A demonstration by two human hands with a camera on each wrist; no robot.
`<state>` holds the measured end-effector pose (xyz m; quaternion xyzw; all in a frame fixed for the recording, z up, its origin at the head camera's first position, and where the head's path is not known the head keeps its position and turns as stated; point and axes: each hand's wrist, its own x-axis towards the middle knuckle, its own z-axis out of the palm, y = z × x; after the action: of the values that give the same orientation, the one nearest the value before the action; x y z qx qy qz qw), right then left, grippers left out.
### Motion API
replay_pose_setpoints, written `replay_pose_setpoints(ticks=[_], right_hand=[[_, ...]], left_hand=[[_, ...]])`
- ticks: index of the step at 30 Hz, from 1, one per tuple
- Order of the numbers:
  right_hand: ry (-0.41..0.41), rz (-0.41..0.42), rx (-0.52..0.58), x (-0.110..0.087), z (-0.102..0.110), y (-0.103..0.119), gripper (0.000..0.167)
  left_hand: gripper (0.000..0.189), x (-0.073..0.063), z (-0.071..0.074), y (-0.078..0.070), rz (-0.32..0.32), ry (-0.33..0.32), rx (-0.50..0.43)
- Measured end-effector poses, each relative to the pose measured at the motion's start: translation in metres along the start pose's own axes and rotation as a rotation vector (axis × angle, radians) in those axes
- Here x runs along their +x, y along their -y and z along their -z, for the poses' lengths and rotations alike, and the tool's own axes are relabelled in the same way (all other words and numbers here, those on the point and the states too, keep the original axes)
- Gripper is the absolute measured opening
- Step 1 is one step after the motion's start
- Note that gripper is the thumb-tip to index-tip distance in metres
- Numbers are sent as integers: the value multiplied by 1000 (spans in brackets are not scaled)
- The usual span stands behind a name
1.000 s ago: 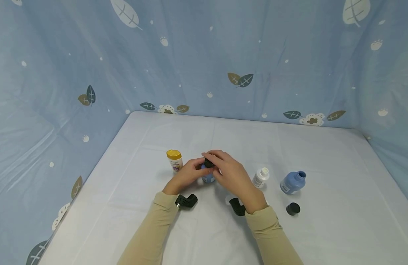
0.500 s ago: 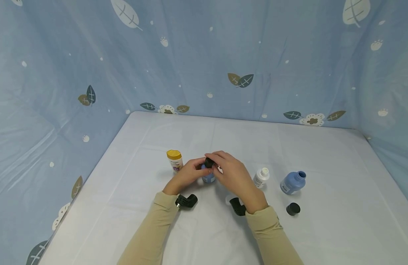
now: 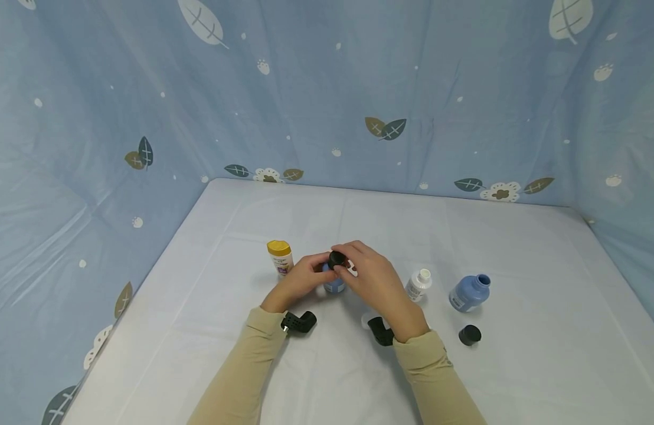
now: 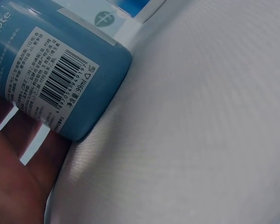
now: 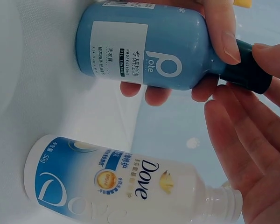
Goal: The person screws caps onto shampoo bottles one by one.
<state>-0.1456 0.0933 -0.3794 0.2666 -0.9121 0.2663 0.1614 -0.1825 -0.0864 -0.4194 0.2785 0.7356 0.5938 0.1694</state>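
A small blue shampoo bottle (image 3: 334,285) stands on the white cloth between my hands. My left hand (image 3: 301,278) grips it round the shoulder and neck, thumb on the near side. In the left wrist view its barcode label (image 4: 56,79) faces me. The black cap (image 3: 336,260) sits at the bottle's neck, and my right hand (image 3: 373,278) pinches it between thumb and fingers. The right wrist view shows the right thumb on the cap, with the other fingers spread beneath. A capless white Dove bottle (image 5: 121,179) stands close by my right hand.
A white bottle with a yellow cap (image 3: 280,258) is left of my left hand. To the right stand the capless blue bottle (image 3: 469,292) and a loose black cap (image 3: 470,334). A round white piece (image 3: 366,320) lies partly hidden under my right wrist.
My right fingers have shifted slightly right and round the black cap, and more of the cap's top shows. My left hand and the blue bottle stay in place.
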Motion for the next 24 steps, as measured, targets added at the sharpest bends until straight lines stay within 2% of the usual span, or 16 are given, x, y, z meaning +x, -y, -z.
replay_pose_setpoints(ticks=[13, 24], right_hand=[[-18, 7, -4, -1, -1, -1, 35], [-5, 83, -18, 0, 1, 0, 38]], left_hand=[[34, 0, 0, 1, -9, 3, 2], [31, 0, 0, -1, 27, -11, 11]])
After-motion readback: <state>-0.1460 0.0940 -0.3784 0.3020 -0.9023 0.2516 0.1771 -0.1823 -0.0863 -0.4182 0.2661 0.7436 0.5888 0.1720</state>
